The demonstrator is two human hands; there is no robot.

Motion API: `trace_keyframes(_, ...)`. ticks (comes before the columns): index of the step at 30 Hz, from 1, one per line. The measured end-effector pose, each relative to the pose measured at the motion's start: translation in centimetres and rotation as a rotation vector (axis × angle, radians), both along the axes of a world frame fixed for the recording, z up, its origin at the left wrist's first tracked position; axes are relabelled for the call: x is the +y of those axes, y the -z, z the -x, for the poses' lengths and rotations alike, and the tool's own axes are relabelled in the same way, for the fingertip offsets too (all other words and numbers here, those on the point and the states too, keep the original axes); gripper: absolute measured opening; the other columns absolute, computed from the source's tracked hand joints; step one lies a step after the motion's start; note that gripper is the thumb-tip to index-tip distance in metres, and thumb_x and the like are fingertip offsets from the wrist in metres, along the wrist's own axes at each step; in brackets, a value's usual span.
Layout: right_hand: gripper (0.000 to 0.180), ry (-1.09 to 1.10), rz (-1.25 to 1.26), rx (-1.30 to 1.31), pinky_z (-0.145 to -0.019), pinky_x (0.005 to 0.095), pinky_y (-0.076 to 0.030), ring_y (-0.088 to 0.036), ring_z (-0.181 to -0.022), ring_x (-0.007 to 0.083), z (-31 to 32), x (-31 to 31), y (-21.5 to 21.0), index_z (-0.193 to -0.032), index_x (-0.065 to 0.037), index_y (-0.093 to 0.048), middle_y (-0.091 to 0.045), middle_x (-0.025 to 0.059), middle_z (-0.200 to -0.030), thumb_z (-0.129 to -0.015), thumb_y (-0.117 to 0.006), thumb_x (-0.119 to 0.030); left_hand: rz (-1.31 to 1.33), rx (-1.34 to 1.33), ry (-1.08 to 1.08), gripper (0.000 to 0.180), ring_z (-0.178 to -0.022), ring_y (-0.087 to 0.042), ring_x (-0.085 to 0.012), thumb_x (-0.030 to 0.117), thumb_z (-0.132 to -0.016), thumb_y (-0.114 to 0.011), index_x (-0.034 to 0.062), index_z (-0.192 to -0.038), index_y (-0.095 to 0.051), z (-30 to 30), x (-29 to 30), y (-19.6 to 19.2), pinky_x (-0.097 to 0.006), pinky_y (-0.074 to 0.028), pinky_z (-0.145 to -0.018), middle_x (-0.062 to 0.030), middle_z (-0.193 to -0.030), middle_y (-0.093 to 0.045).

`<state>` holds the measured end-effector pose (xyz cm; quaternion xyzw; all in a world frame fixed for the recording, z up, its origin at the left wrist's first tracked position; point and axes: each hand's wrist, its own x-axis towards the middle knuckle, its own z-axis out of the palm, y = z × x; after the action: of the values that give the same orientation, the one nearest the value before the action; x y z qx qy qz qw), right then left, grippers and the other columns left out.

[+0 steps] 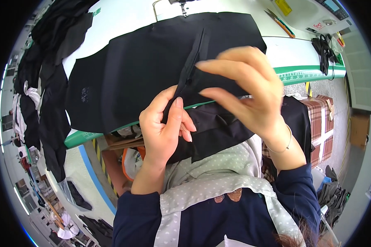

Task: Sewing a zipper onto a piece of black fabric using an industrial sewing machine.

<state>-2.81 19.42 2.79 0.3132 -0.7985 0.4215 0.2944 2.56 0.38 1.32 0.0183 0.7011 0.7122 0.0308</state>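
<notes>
A large black fabric panel (140, 70) lies across the white sewing table, with a small pale mark near its left end. A long black zipper (192, 66) runs up the panel toward the sewing machine. My left hand (163, 123) pinches the zipper's near end between thumb and forefinger, its other fingers loosely curled. To the right of the zipper, my right hand (255, 92) hovers over the panel, fingers bent and thumb apart from the forefinger, with nothing visible between them. More black cloth (218, 127) hangs over my lap below the table edge.
The machine's presser foot (184, 10) stands just beyond the panel. Scissors (276, 18) and a teal-and-orange tool (285, 26) lie at the far right, near black cords (325, 49). A green measuring edge (309, 73) borders the table. Dark garments (49, 82) are heaped at left.
</notes>
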Motion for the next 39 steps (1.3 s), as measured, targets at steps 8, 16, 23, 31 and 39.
trace_keyframes(8, 0.013, -0.045, 0.171, -0.212, -0.080, 0.0350, -0.049, -0.063, -0.087, 0.0250, 2.0, -0.3, 1.2, -0.077, -0.004, -0.065, -0.067, 0.0049, -0.085, -0.075, -0.078, -0.007, 0.081, 0.014, 0.030, 0.024, -0.041, -0.053, -0.0073, 0.005, -0.101, -0.049, -0.0082, -0.116, -0.062, -0.6, -0.6, -0.2, -0.019, -0.041, -0.041, -0.0072, -0.059, -0.063)
trace_keyframes(16, 0.022, 0.283, 0.116, 0.007, -0.094, 0.0324, -0.045, -0.058, -0.111, 0.0217, 0.9, 7.5, 0.5, -0.096, 0.000, -0.063, -0.062, 0.0125, -0.118, -0.081, -0.077, -0.006, 0.057, -0.044, 0.083, 0.017, -0.043, -0.053, -0.0068, 0.003, -0.097, -0.052, -0.0064, -0.099, -0.066, 0.1, -1.8, -0.4, -0.019, -0.041, -0.042, -0.0052, -0.060, -0.063)
trace_keyframes(23, 0.025, -0.300, -0.112, -0.619, -0.062, 0.0313, -0.051, -0.067, -0.065, 0.0201, -0.9, -0.7, -0.1, -0.098, -0.004, -0.066, -0.066, 0.0070, -0.071, -0.084, -0.075, -0.022, 0.426, 0.176, 0.046, 0.008, -0.059, -0.058, -0.0061, -0.005, -0.088, -0.059, -0.0065, -0.091, -0.066, 0.2, -2.0, -1.5, -0.019, -0.046, -0.053, -0.0041, -0.070, -0.063)
trace_keyframes(31, 0.011, -0.491, 0.521, -1.273, -0.055, 0.0225, -0.049, -0.067, -0.061, 0.0119, -2.6, -3.4, 2.3, -0.096, 0.002, -0.064, -0.068, 0.0064, -0.071, -0.094, -0.065, -0.009, -0.215, 0.016, -0.102, 0.005, -0.054, -0.057, -0.0062, 0.003, -0.094, -0.064, -0.0022, -0.095, -0.064, 0.9, -2.5, 0.9, -0.019, -0.044, -0.050, -0.0066, -0.073, -0.067)
trace_keyframes(39, 0.030, -0.098, 0.067, -0.095, -0.073, 0.0342, -0.055, -0.066, -0.092, 0.0252, -0.8, -4.1, 2.7, -0.094, -0.008, -0.064, -0.067, 0.0051, -0.106, -0.069, -0.079, -0.006, -0.171, 0.002, -0.119, 0.008, -0.050, -0.054, -0.0051, 0.004, -0.094, -0.064, -0.0025, -0.090, -0.064, 0.8, -1.9, 0.6, -0.018, -0.044, -0.047, -0.0059, -0.068, -0.065)
